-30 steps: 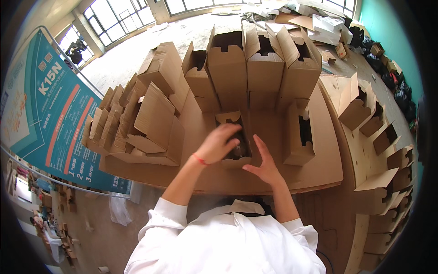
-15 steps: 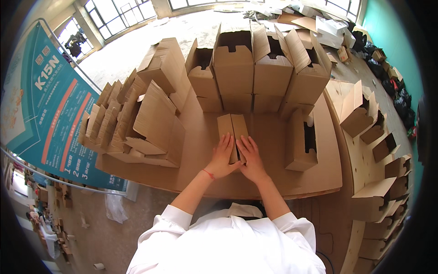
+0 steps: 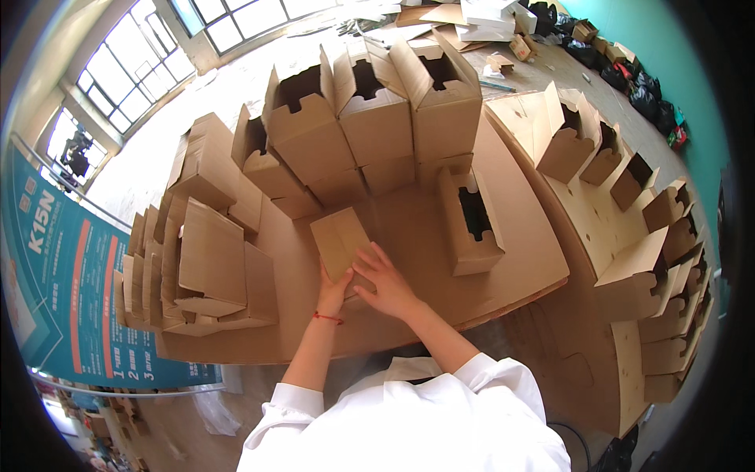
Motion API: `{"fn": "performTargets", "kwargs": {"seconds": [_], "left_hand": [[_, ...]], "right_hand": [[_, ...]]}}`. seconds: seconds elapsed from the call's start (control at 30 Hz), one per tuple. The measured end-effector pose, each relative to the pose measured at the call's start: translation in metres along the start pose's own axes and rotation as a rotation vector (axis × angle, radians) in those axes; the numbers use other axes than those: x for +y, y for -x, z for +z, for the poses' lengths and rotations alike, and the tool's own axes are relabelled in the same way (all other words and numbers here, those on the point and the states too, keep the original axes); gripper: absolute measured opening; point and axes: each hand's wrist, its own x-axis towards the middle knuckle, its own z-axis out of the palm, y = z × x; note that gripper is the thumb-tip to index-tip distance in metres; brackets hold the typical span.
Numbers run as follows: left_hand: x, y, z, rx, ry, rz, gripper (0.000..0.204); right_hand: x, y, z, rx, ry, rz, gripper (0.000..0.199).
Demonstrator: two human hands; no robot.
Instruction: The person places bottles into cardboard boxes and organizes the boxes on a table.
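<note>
A small closed cardboard box (image 3: 340,240) is tilted at the middle of the cardboard-covered table, a plain face turned up. My left hand (image 3: 333,286) is closed on its near left side, thumb in front and the other fingers mostly hidden by the box. Against the box's right edge lies my right hand (image 3: 385,282), its fingers stretched and apart, the fingertips touching the cardboard. To the right of it an open-topped box (image 3: 472,224) stands alone on the table.
Tall open boxes (image 3: 377,130) form a row along the far side. More flapped boxes (image 3: 208,256) crowd the left end. On the right, a wooden board (image 3: 586,216) carries several open boxes. A blue-green banner (image 3: 79,275) stands at left; black bags (image 3: 641,102) lie by the far wall.
My view has swung to the right. The small box has been turned, so a plain face replaces its split top. My left hand has taken hold of its side; my right has shifted to its edge.
</note>
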Motion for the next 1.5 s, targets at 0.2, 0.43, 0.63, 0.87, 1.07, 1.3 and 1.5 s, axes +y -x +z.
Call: {"fn": "performTargets", "kwargs": {"seconds": [0.2,0.43,0.63,0.87,1.07,1.3,1.5], "left_hand": [[0.007,-0.007,0.057,-0.114,0.028,-0.089,0.081],[-0.011,-0.031,0.129,-0.221,-0.065,-0.116,0.082],[-0.014,-0.048,0.150,-0.251,-0.076,-0.122,0.083],[-0.008,-0.043,0.186,-0.224,-0.290,-0.034,0.081],[-0.050,-0.050,0.177,-0.180,-0.272,0.010,0.089],[-0.018,-0.024,0.156,-0.092,-0.350,0.072,0.083],[0.149,0.056,0.014,0.638,-0.800,0.751,0.041]], "right_hand": [[0.018,0.023,-0.019,0.306,0.014,0.156,0.035],[0.019,0.055,-0.094,0.617,0.489,-0.098,0.036],[0.054,0.058,-0.163,0.614,0.316,0.366,0.064],[0.101,0.061,-0.164,0.380,0.612,0.369,0.057],[0.101,0.054,-0.155,0.210,0.792,0.429,0.058],[0.111,0.058,-0.152,0.269,0.815,0.363,0.053],[0.130,0.064,-0.159,0.436,0.602,0.364,0.042]]}}
